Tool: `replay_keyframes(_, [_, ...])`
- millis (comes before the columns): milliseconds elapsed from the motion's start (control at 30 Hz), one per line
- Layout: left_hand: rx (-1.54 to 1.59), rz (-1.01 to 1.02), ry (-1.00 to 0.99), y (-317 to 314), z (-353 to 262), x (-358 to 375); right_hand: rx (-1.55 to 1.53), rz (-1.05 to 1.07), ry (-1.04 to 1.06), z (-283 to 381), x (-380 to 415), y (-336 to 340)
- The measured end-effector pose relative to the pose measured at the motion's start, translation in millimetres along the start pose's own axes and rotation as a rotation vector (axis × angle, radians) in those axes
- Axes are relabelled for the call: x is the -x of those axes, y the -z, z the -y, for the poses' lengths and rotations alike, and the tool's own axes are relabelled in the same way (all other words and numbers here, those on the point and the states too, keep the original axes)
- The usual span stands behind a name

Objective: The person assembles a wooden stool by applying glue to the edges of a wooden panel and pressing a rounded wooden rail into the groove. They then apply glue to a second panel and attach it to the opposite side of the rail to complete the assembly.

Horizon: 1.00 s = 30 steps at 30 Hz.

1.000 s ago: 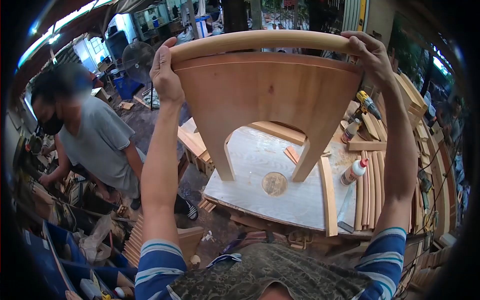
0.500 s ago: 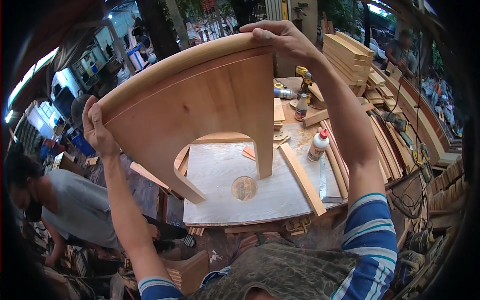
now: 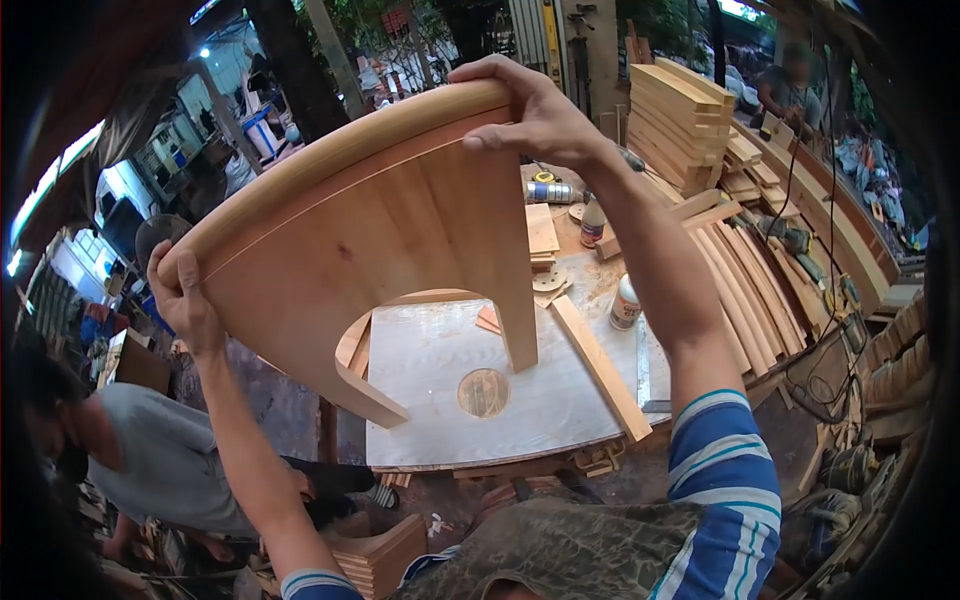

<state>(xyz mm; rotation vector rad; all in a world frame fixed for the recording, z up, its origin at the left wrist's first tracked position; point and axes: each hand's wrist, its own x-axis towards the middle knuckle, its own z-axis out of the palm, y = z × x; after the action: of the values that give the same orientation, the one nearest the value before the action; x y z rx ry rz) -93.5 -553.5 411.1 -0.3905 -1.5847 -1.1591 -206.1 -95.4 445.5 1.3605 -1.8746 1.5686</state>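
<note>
A pale wooden stool-shaped piece [image 3: 340, 250] with a rounded top edge and an arched cutout is held up in front of me. My left hand [image 3: 190, 300] grips its left corner, thumb on the near face. At the upper right corner, my right hand [image 3: 540, 120] has its fingers over the top and its thumb lying along the near face. The legs reach down over a whitish panel [image 3: 550, 430] with a round opening [image 3: 484, 393]. Right of them lie a wooden strip [image 3: 600, 370], a white glue bottle [image 3: 625, 308] and a metal square [image 3: 643, 370].
A tall stack of boards [image 3: 680, 125] and curved wooden strips [image 3: 735, 300] stand at the right. A co-worker in a grey shirt [image 3: 170, 450] bends down at lower left. Another person [image 3: 790, 100] is at the far right. A cable [image 3: 825, 350] hangs by the table's right side.
The wooden piece and both hands have shifted slightly left in view. My right thumb has moved from the top edge down onto the near face. The co-worker's head sits lower.
</note>
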Motion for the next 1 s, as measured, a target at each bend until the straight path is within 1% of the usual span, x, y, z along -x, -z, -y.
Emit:
replay_keyframes(67, [-0.017, 0.025, 0.027, 6, 5, -2, -0.02, -0.035, 0.012, -8, 1, -4])
replay_keyframes(100, [-0.022, 0.045, 0.02, 8, 9, -2, -0.101, -0.043, 0.015, -16, 2, -7])
replay_keyframes(167, [-0.022, -0.014, 0.027, 5, 14, -5, -0.218, -0.076, 0.012, -21, 2, -12])
replay_keyframes(233, [-0.091, 0.006, 0.011, 4, 11, -6, -0.226, -0.107, 0.062, -34, -1, -14])
replay_keyframes(367, [-0.08, 0.026, 0.008, 7, 15, -12, -0.304, -0.17, 0.134, -41, 2, -21])
replay_keyframes(433, [-0.041, 0.025, 0.078, 6, 7, -12, -0.396, -0.171, 0.181, -48, 1, -25])
replay_keyframes(467, [-0.062, 0.034, 0.056, 10, 7, -15, -0.37, -0.152, 0.216, -46, 2, -23])
replay_keyframes(567, [-0.35, 0.083, -0.019, 40, 1, -25, -0.401, -0.134, 0.283, -51, 0, -25])
replay_keyframes(600, [-0.485, 0.164, -0.049, 49, -9, -33, -0.417, -0.146, 0.282, -52, -1, -26])
replay_keyframes(633, [-0.506, 0.162, -0.064, 41, -29, -34, -0.437, -0.149, 0.299, -52, 0, -26])
replay_keyframes(700, [-0.89, 0.373, -0.359, 0, -79, -36, -0.324, -0.166, 0.279, -49, 3, -24])
replay_keyframes(733, [-0.974, 0.469, -0.367, -28, -105, -37, -0.268, -0.169, 0.276, -44, 6, -21])
replay_keyframes(800, [-0.873, 0.694, -0.206, -95, -134, -36, -0.251, -0.19, 0.301, -43, 8, -18])
replay_keyframes(833, [-0.827, 0.814, -0.193, -136, -148, -32, -0.223, -0.205, 0.323, -43, 8, -20])
replay_keyframes(867, [-0.833, 0.9, -0.242, -167, -152, -31, -0.234, -0.196, 0.325, -45, 7, -22])
replay_keyframes(933, [-0.799, 1.042, -0.162, -226, -167, -27, -0.358, -0.186, 0.341, -49, 4, -26])
replay_keyframes(967, [-0.781, 1.079, -0.233, -243, -163, -27, -0.365, -0.177, 0.346, -47, 4, -26])
replay_keyframes(1000, [-0.747, 1.079, -0.074, -248, -166, -27, -0.377, -0.175, 0.309, -44, 6, -24])
